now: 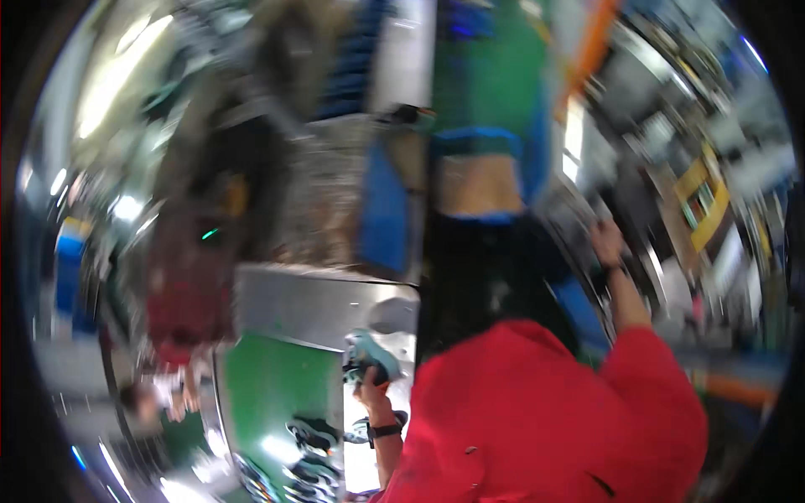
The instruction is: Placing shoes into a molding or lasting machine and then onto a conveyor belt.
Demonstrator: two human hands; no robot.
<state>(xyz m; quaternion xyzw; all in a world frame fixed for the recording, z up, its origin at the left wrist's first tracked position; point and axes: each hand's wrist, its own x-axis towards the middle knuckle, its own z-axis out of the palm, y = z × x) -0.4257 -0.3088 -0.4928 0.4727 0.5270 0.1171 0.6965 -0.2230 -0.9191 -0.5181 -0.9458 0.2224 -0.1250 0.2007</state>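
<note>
My left hand (pixel 373 392) grips a pale teal and dark sneaker (pixel 366 352) above a bright white surface beside a green surface. A dark band circles that wrist, and another shoe (pixel 359 432) lies beside the forearm. Out to the right, my right hand (pixel 608 241) reaches up to a grey metal machine part (pixel 570 201). Motion smears its fingers, so I cannot see whether they hold or only touch it.
Several dark and pale shoes (pixel 313 457) stand on the green surface (pixel 272 377). A grey metal plate (pixel 310 306) borders its far end. A blue-rimmed bin (pixel 478 168) stands ahead. At left, another person's blurred hands (pixel 184 401) show. Machinery with a yellow frame (pixel 700 201) fills the right.
</note>
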